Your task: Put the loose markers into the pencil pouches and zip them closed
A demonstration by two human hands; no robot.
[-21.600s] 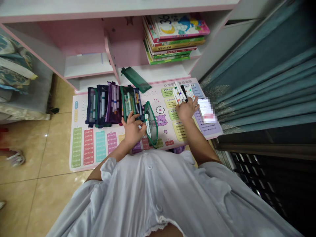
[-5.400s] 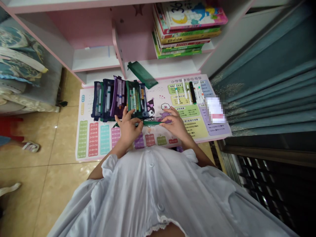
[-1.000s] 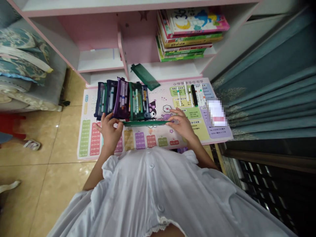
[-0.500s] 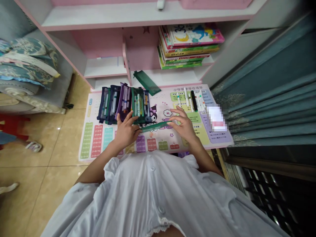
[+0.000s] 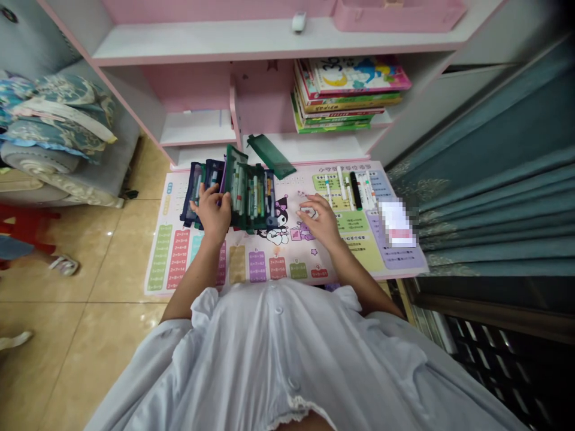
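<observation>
Several mesh pouches with pens inside, dark blue, purple and green, lie side by side on the printed desk mat [image 5: 287, 263]. My left hand [image 5: 213, 211] is closed on the edge of a green mesh pouch [image 5: 236, 179], which is tilted over the purple one. Its pens show through the mesh. My right hand [image 5: 320, 222] hovers over the mat's cartoon print, fingers apart and holding nothing. Another green mesh pouch [image 5: 272, 157], flat, lies slantwise at the back edge. Loose white markers [image 5: 342, 184] and a black marker [image 5: 356, 190] lie at the right.
Books [image 5: 350, 99] are stacked on the pink and white shelf behind the desk. A blurred white object [image 5: 398, 221] sits at the mat's right edge. Blue curtains [image 5: 485, 173] hang to the right. A person's foot [image 5: 64, 264] shows at the far left.
The green pouch that was stretched between my hands is now further left, over the row of pouches, in my left hand. My right hand has let go of it. The view has shifted slightly.
</observation>
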